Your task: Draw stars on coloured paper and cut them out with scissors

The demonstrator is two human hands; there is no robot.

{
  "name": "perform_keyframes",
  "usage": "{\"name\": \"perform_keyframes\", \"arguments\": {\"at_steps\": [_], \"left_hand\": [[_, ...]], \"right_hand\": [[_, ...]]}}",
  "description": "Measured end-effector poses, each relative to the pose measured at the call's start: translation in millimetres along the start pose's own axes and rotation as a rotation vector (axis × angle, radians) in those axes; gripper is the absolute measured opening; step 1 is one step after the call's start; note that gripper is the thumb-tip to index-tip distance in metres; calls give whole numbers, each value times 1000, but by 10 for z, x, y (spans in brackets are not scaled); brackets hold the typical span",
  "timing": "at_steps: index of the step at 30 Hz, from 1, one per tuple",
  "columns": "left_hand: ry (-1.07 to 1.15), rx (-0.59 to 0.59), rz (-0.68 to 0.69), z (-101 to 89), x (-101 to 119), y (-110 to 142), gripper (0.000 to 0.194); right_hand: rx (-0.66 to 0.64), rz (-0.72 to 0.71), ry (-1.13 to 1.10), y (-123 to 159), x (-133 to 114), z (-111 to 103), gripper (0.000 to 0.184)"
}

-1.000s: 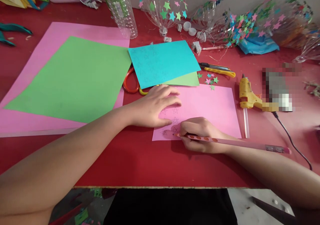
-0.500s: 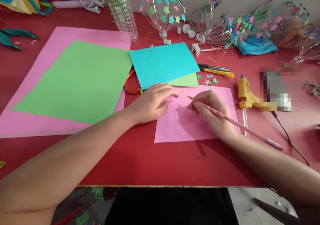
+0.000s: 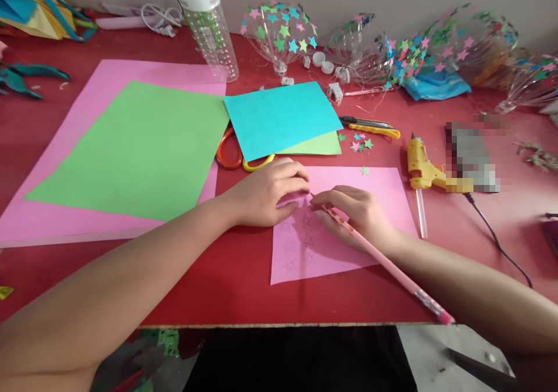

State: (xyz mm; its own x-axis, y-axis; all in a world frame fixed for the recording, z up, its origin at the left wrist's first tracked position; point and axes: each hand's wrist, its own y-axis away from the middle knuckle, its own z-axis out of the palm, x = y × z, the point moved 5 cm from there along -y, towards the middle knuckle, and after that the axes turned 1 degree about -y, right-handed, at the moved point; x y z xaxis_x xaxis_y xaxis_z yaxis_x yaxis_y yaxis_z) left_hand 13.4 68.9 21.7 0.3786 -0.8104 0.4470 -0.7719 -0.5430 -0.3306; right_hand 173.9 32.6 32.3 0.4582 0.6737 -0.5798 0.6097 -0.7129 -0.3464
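At a red table [image 3: 226,299], a teal-handled tool [image 3: 46,71] lies at far left, beside a large pink sheet [image 3: 117,71] topped by a green sheet [image 3: 135,148], both apparently set aside to leave the front of the table free for drawing. A ridged plastic bottle [image 3: 213,37] stands at the pink sheet's back edge. Red and yellow scissor handles [image 3: 258,165] poke out from under a blue sheet [image 3: 283,118]. The person's left hand [image 3: 268,195] rests palm down with fingers loosely spread, thumb apart, gripping nothing; it lies over the upper left of a smaller pink sheet [image 3: 325,252], likely to steady it. That sheet, directly before the person, bears pencilled stars in columns at its left. The right hand [image 3: 360,214] closes thumb and fingers around a pink pencil [image 3: 375,252] near its point, presumably for control; the point sits beside the left fingertips, though whether it touches paper cannot be told. Behind lie cut paper stars [image 3: 368,143] and a yellow utility knife [image 3: 375,129]. A yellow glue gun [image 3: 418,165] rests right of the sheet, clear of the drawing hand.
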Motion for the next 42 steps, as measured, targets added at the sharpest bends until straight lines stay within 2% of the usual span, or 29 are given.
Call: {"name": "perform_keyframes", "arguments": {"at_steps": [5, 9, 11, 13, 16, 20, 23, 26, 30, 32, 35, 36, 39, 42], "left_hand": [[50, -55, -30, 18, 13, -3, 28], [64, -90, -70, 34, -30, -3, 37], [59, -100, -59, 42, -45, 2, 33], [55, -106, -47, 50, -57, 8, 30], [53, -102, -32, 55, -62, 11, 30], [35, -94, -23, 61, -64, 3, 31], [24, -90, -23, 75, -80, -2, 31], [34, -81, -20, 90, -89, 0, 31], [80, -65, -28, 104, -63, 8, 31], [118, -59, -29, 105, -36, 4, 30], [134, 16, -35, 61, -29, -11, 22], [127, 57, -47, 37, -45, -14, 20], [103, 144, -93, -18, -118, -10, 15], [92, 144, -109, -28, -158, -3, 14]], "right_hand": [[121, 299, -277, 15, 149, -51, 10], [370, 489, -565, -10, 360, -168, 4], [504, 511, -621, -24, 465, -272, 4], [567, 547, -633, -27, 579, -357, 5], [529, 636, -543, -22, 739, -412, 2], [535, 691, -374, -14, 890, -428, 6], [692, 541, -369, -25, 922, -500, 3], [758, 533, -416, -23, 954, -554, 2], [700, 587, -496, -68, 849, -553, 6], [604, 613, -542, -114, 735, -484, 13], [418, 657, -626, -172, 569, -303, 1], [363, 661, -643, -184, 524, -242, 5], [305, 637, -631, -182, 451, -136, 11], [284, 624, -655, -143, 455, -87, 8]]}}
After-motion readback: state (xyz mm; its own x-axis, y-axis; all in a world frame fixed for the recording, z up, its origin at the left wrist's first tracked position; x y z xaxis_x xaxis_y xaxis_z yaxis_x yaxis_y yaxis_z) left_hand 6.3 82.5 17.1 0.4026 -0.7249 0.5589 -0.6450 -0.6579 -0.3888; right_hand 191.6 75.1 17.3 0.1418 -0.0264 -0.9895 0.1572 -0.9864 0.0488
